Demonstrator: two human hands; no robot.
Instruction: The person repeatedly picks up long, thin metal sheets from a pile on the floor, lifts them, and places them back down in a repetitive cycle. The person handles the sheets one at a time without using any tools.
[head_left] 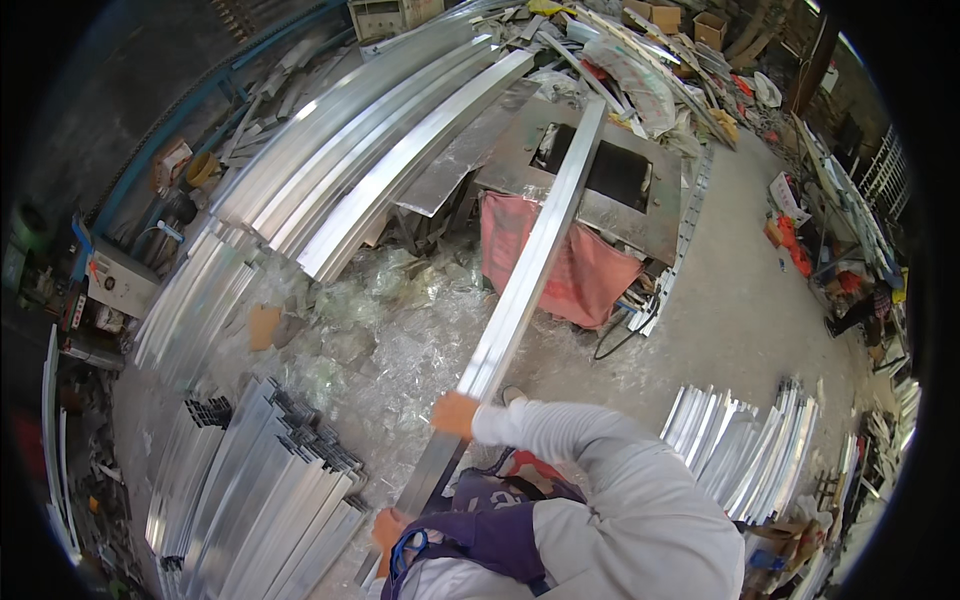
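A long, straight silver aluminium profile runs from close to my body up to the far machine table, slanting to the right. My right hand, in a white sleeve, is closed around it partway along. Closer to me, my left hand grips it near its near end; the fingers there are partly hidden by the profile and my clothing. The far part of the profile lies across a metal machine table with a dark rectangular opening. A red cloth hangs off that table's near side.
Stacked long profiles lie to the far left. Bundles of profiles stand at the lower left and lower right. Crumpled clear plastic film covers the floor between. A black cable loops beside the table. Cluttered scrap lies behind.
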